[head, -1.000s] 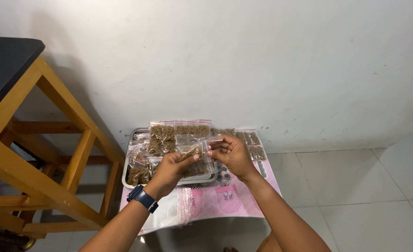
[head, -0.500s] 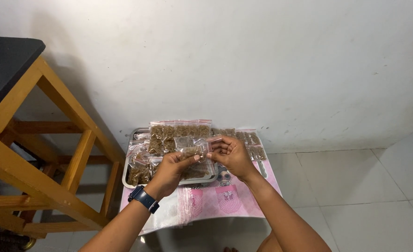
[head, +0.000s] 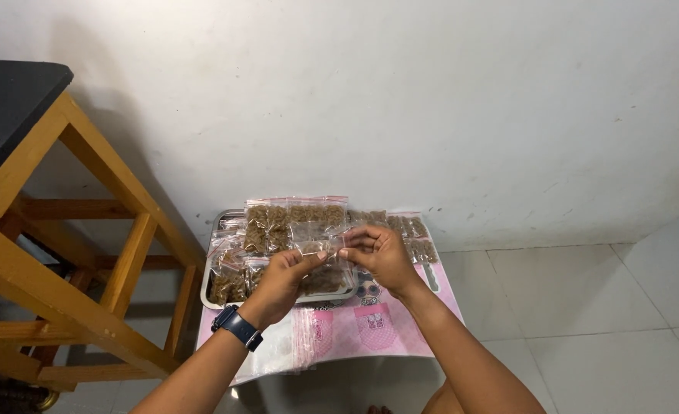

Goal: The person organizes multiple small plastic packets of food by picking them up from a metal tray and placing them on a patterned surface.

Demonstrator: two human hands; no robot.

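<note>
Both my hands hold one small clear zip bag [head: 314, 238] by its top edge, above a steel tray [head: 215, 238]. My left hand [head: 284, 277], with a dark blue watch on the wrist, pinches the bag's left end. My right hand [head: 378, 253] pinches its right end. The tray is piled with several clear bags of brown pieces [head: 278, 221]. More filled bags [head: 412, 234] lie to the right of the tray.
The tray rests on a pink printed mat [head: 370, 326] on the tiled floor, against a white wall. A stack of empty clear bags [head: 297, 349] lies on the mat's front left. A wooden stool frame [head: 63, 253] with a black top stands to the left.
The small bag has come up slightly and my fingers have shifted along its top edge. Everything else is still.
</note>
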